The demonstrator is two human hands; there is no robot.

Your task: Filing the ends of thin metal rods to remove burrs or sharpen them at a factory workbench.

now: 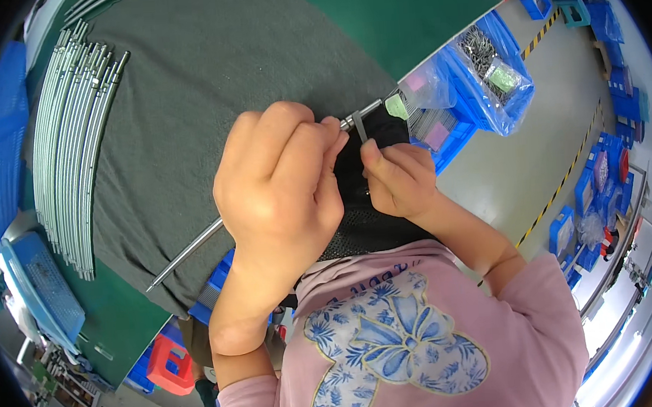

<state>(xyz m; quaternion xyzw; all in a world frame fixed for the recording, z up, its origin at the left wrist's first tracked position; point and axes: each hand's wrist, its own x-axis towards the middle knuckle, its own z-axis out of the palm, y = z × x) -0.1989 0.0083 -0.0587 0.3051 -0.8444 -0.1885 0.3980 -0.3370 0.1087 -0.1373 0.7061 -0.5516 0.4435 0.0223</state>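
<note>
My left hand (275, 180) is closed round a long, thin metal rod (187, 255), which runs slantwise from the lower left to the upper right. One end of the rod tapers to a point. Past my left fingers the other end is stepped and thicker in part. There a small flat grey wrench (360, 128) meets the rod, pinched between the thumb and fingers of my right hand (401, 175). My fingers hide the wrench's lower part, and its jaw is too small to make out fully.
A dense row of similar rods (73, 153) lies on the dark grey cloth (182, 85) at left. Blue bins (454, 145) with metal parts and plastic bags stand at right by the green table (396, 17). Blue baskets (44, 284) and a red stool (169, 366) are at the left.
</note>
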